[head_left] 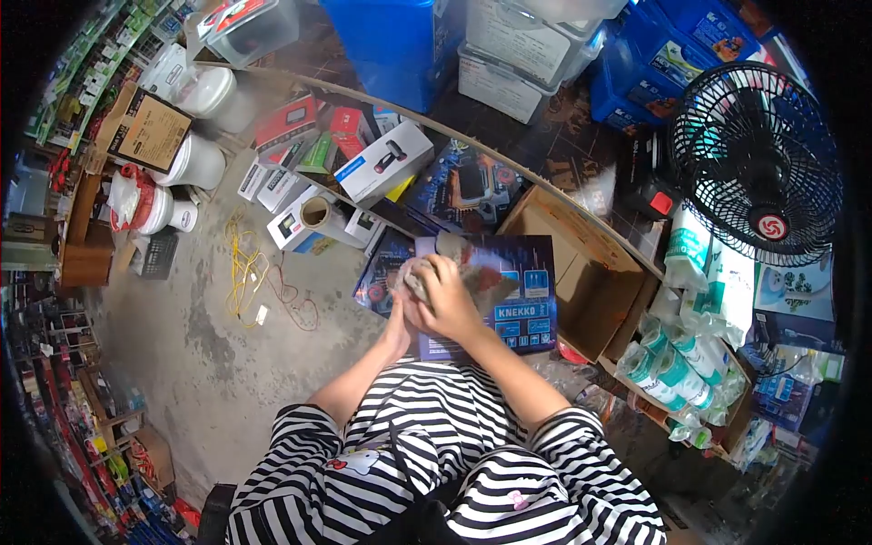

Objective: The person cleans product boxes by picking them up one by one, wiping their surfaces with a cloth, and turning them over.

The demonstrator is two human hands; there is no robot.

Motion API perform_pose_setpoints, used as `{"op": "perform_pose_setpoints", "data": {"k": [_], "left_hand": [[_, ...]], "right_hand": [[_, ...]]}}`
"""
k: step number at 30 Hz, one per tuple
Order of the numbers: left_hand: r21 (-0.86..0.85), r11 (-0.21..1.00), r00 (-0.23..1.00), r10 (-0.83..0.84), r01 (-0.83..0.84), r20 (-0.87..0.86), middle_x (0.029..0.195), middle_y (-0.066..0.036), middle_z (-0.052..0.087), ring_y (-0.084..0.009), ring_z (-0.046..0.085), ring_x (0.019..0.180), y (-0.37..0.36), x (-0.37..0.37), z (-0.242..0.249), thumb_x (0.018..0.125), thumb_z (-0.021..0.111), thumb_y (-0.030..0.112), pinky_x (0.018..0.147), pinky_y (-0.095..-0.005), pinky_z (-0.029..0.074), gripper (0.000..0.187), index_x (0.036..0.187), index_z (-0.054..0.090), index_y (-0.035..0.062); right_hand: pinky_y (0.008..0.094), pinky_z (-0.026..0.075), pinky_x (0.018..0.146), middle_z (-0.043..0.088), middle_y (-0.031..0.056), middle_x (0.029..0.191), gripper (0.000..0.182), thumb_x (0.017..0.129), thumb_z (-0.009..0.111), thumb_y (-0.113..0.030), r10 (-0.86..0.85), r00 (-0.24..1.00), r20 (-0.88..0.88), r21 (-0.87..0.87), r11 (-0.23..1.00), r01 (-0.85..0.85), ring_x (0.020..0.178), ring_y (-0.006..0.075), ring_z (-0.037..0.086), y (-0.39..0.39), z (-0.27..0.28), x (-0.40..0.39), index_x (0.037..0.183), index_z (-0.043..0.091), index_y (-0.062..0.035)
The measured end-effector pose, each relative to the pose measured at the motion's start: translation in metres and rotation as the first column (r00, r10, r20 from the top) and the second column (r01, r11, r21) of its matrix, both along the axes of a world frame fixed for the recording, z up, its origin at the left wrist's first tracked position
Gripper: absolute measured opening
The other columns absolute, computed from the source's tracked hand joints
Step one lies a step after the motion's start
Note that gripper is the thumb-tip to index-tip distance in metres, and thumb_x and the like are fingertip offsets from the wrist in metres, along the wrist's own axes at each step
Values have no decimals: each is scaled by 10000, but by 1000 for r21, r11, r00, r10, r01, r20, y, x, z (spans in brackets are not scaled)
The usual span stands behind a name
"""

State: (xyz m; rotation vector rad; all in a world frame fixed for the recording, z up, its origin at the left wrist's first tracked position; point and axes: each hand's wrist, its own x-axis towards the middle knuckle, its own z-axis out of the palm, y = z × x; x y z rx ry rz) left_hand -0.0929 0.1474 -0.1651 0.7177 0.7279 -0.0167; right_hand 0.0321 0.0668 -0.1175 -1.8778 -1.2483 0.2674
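Note:
A blue box marked KNEKKO (527, 313) lies in front of my lap. Over its left part, both hands are together around a crumpled, pale, see-through item, perhaps a plastic bag; its exact form is blurred. My right hand (440, 295) lies on top with its fingers curled over the item. Lower and to the left, my left hand (396, 329) presses against the item's side, fingers pointing up. A greyish blurred piece (486, 280) shows on the box just right of my right hand.
An open cardboard box (581, 282) stands right of the blue box. Small product boxes (384, 163) and a cardboard tube (315, 213) are ahead left. A black fan (767, 163) is at the right. Yellow cord (243, 272) lies on the floor; wrapped rolls (677, 372) stand right.

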Motion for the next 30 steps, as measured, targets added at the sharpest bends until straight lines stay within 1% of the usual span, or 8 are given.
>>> {"op": "perform_pose_setpoints", "data": {"k": [2,4,9,11,12,19,21,30], "left_hand": [[-57,993,994,-107,107,0,1526,-73,196,-238,211,1393,3,-2,1,770,235,822,1123,-432,195,1006,1487,117,126],[-32,988,982,-151,149,-114,1559,-76,-67,-221,-38,1432,6,-9,-23,753,211,852,1135,-467,-14,1085,1488,-25,90],[11,979,974,-199,201,-110,1538,-79,-189,-190,-159,1416,6,-10,-31,713,222,887,1124,-444,-82,1145,1460,-157,107],[0,984,975,-178,179,-137,1536,-86,-191,-186,-164,1415,5,-9,-37,736,234,869,1129,-417,-76,1131,1454,-171,94],[16,986,978,-164,167,-131,1540,-90,-169,-191,-148,1419,3,-8,-35,746,234,860,1132,-400,-69,1124,1457,-152,79],[-38,992,993,-119,119,2,1554,-100,64,-211,66,1427,-4,0,1,839,207,774,1147,-372,61,981,1486,58,52],[16,985,980,172,-171,-97,1511,-34,232,-203,238,1380,-6,3,4,926,172,653,1116,-381,227,738,1482,176,167],[9,993,971,-111,115,-214,1339,-71,506,-204,477,1215,-1,0,0,884,433,628,1010,-379,370,746,1406,356,101]], "right_hand": [[460,356,1008,427,194,1282,507,671,643,-41,96,994,47,6,995,-96,1196,390,408,-32,-3,19,1160,508,-30],[456,365,996,462,197,1247,488,677,647,-44,-2,992,130,-63,998,10,1180,396,417,-64,-16,52,1152,531,-42],[465,370,978,488,228,1225,452,713,626,-79,-482,805,346,-213,796,567,1131,414,446,-87,-33,110,1157,549,-43],[497,369,963,486,251,1198,424,706,647,-79,-649,692,315,-123,695,708,1115,432,451,-64,-26,108,1103,550,35],[512,390,929,503,252,1159,457,707,657,-132,-655,545,523,77,673,736,1068,423,479,-53,-49,100,1117,544,35],[485,397,929,502,250,1170,471,700,647,-235,-159,973,166,51,987,152,1077,415,489,25,-4,12,1095,541,-1],[470,374,970,468,242,1225,467,709,639,-215,-27,988,155,-3,1000,28,1134,415,455,16,2,-4,1120,538,-16],[480,346,1010,460,199,1249,556,654,684,-171,-170,973,156,-138,972,191,1179,389,429,-111,-12,29,1171,533,-32]]}}
